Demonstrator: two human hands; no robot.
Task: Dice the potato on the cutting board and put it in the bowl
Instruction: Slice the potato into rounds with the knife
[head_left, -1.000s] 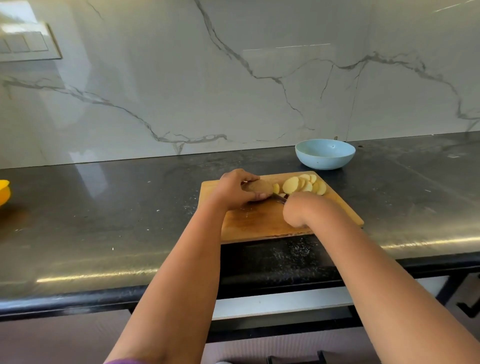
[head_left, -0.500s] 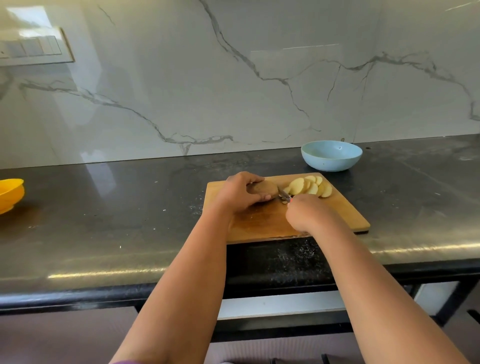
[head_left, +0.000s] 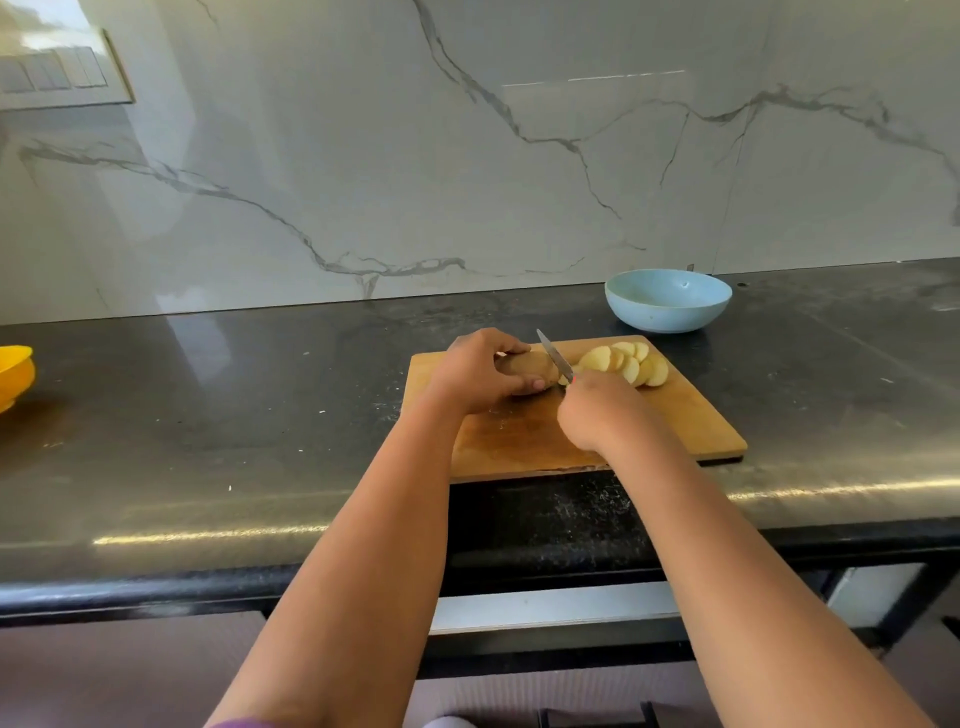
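1. Two bare forearms reach fwd from the bottom edge toward the board; a bit of purple sleeve (head_left: 244, 723) shows at the bottom, by the left arm.
2. Counter (head_left: 208, 441): dark, glossy, speckled, w/ a rounded front edge catching light.
3. Board (head_left: 519, 441): wooden, lies flat on the counter near the front edge, turned a little askew.
4. Right hand (head_left: 592, 415): over the board's middle, fingers curled round the handle of the knife (head_left: 555, 356). Handle mostly hidden by the hand; a speck of red shows at its top. Blade points up and away, tilted left, its lower part at the potato's cut end.
5. Left hand (head_left: 480, 371): on the board's left far part, fingers curled over the top of the potato (head_left: 530, 368), thumb at its near side, holding it down.
6. Potato: uncut part, brown skin, lies on its side on the board, betw. left hand and blade.
7. Slices (head_left: 626, 364): pale yellow rounds, overlapping in a fanned heap on the board's far right part, just right of the blade. Rounds only, no dice seen.
8. Bowl (head_left: 667, 300): light blue, upright on the counter just beyond the board's far right corner, near the wall. No potato seen inside.
9. Yellow bowl (head_left: 13, 374): at far left edge of the counter, cut off by the frame, well apart from the board.
10. Wall (head_left: 467, 156): white marble w/ grey veins; switch plate (head_left: 57, 73) at upper left.
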